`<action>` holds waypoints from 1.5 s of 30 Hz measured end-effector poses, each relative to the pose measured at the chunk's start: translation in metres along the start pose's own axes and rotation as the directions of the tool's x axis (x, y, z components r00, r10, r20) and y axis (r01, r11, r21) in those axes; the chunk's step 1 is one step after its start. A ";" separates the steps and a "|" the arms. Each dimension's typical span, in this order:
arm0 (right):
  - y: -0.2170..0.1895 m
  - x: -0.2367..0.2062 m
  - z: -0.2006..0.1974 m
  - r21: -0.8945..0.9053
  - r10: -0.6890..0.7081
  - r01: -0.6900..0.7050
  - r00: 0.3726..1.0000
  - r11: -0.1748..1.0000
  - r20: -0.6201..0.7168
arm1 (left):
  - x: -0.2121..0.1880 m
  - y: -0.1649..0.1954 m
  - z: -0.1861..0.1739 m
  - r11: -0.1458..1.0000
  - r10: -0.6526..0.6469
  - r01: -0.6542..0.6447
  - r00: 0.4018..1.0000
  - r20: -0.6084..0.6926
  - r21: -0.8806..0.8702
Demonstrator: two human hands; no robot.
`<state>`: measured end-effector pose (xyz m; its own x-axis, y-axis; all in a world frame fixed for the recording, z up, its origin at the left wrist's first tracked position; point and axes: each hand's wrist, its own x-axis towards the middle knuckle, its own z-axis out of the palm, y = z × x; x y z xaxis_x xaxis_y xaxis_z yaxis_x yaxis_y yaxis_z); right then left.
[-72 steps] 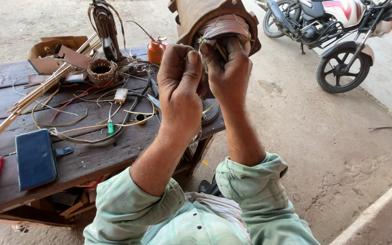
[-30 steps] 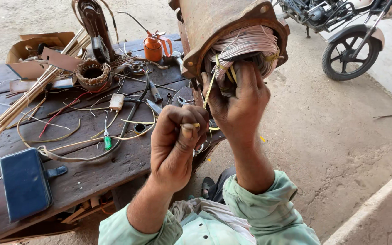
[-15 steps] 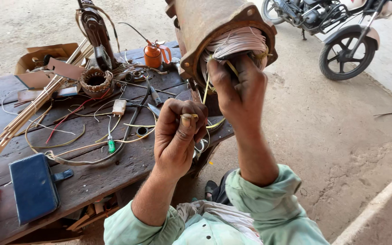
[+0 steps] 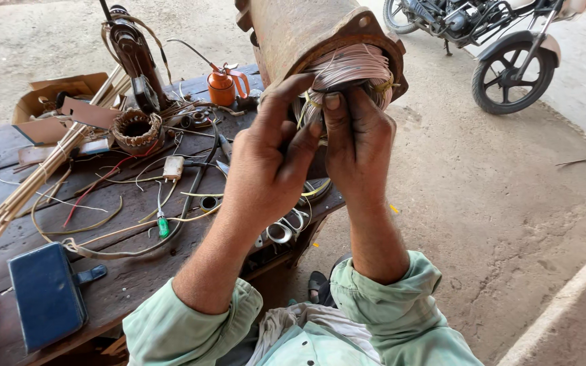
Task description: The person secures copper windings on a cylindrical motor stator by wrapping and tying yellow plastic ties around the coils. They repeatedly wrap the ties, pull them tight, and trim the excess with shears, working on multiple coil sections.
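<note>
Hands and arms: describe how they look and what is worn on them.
Both the left hand and right hand are bare: no gloves, rings or watch visible. Forearms are bare too. Pale green sleeves are pushed up to about the elbows, bunched and creased at the cuffs.

Motor housing [image 4: 306,30], top centre: rusty metal, rough, matt. Winding coil [image 4: 350,68] at its mouth: glossy pinkish wire strands. Workbench [image 4: 8,203], left: weathered dark wood, grainy, dull. Oil can [image 4: 224,85], upper middle: orange painted metal, slight sheen. Blue case [image 4: 45,295], lower left: matt, leather-like. Cardboard box [image 4: 42,98], upper left: plain brown card. Sleeves [image 4: 401,305], bottom: pale green woven cloth, soft, creased.
</note>
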<state>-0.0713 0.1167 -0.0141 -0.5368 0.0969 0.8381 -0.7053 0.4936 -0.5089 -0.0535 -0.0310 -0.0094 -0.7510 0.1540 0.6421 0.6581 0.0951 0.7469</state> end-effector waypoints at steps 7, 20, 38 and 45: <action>-0.006 0.003 -0.001 0.100 0.134 -0.134 0.991 0.986 0.001 | 0.002 0.005 0.003 0.998 0.054 -0.055 0.998 0.023 0.035; -0.007 0.002 0.005 0.177 0.249 -0.234 0.966 0.956 -0.067 | -0.003 -0.014 0.011 0.901 0.364 -0.351 0.931 -0.003 0.253; -0.004 -0.001 0.011 0.060 0.057 -0.052 0.995 0.997 -0.081 | -0.010 -0.025 -0.004 0.874 -0.045 0.097 0.992 0.118 -0.476; -0.014 0.009 0.001 0.158 0.102 -0.106 0.994 0.982 0.038 | 0.000 -0.010 -0.009 0.994 0.050 -0.036 0.990 0.133 -0.103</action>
<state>-0.0669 0.1104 0.0007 -0.6227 0.1141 0.7741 -0.7086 0.3373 -0.6197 -0.0608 -0.0404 -0.0158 -0.7036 0.2877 0.6497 0.6756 -0.0122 0.7371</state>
